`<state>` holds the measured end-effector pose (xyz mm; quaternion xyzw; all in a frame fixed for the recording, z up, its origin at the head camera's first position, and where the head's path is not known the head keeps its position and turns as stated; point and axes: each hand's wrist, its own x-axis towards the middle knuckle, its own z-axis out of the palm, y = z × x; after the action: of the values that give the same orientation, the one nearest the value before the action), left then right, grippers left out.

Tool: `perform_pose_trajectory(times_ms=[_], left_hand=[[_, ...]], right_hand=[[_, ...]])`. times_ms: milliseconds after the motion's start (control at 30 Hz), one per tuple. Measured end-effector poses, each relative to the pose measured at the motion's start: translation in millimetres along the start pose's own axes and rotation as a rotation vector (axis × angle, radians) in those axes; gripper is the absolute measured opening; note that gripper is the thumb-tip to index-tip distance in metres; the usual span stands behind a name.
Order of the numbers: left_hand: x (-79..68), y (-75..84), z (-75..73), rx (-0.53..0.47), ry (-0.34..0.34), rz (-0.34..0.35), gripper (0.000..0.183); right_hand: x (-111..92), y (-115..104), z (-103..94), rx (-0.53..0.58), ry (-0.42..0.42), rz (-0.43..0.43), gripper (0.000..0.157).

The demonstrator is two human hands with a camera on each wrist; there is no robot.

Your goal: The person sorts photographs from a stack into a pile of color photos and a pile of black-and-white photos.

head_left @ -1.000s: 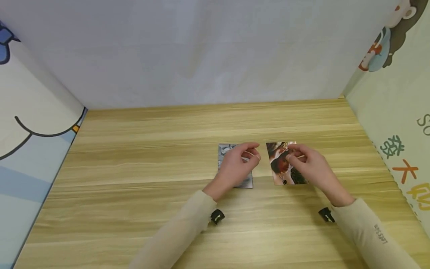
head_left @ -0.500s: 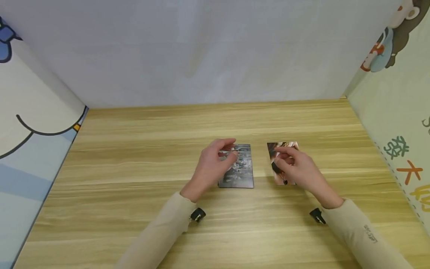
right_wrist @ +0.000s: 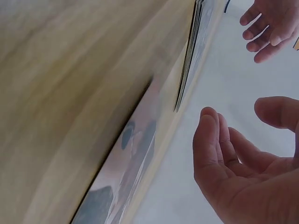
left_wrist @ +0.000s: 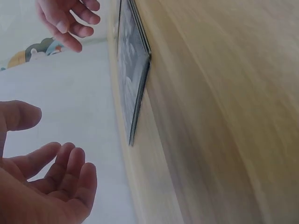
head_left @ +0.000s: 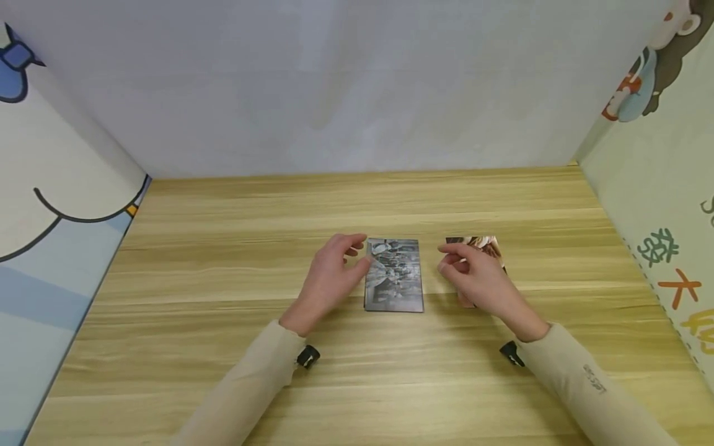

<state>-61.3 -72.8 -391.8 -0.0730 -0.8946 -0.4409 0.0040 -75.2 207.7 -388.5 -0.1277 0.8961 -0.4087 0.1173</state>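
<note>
A short stack of photo cards lies flat on the wooden table, with a grey picture of figures on top; the wrist views show several layers at its edge. Just left of the stack hovers my left hand, fingers and thumb apart, holding nothing. To the right lies a colour photo card, partly covered in the head view by my right hand. That hand is raised above the card with a gap between thumb and fingers. In the right wrist view the card lies flat below the hand.
The wood-grain table runs back to a pale cloth wall. Printed panels stand at the left and right sides. Each sleeve has a small black device at the wrist.
My left hand has moved left off the grey stack, uncovering its picture. My right hand has shifted left across the colour card. Both cards stay in place on the table.
</note>
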Motion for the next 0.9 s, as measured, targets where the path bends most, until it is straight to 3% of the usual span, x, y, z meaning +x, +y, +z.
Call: perform_pose_trajectory(times_ms=[133, 633, 900], left_hand=[[-0.2, -2.1, -1.6, 0.047, -0.032, -0.024, 0.048], [4.8, -14.7, -1.2, 0.180, -0.206, -0.093, 0.059], [6.9, -20.3, 2.3, 0.231, -0.244, -0.085, 0.061]], right_hand=[[4, 0, 5.3, -0.043, 0.009, -0.021, 0.045], [13, 0, 19.1, -0.044, -0.051, -0.035, 0.048], [17, -2, 22.8, -0.080, -0.081, -0.038, 0.049]])
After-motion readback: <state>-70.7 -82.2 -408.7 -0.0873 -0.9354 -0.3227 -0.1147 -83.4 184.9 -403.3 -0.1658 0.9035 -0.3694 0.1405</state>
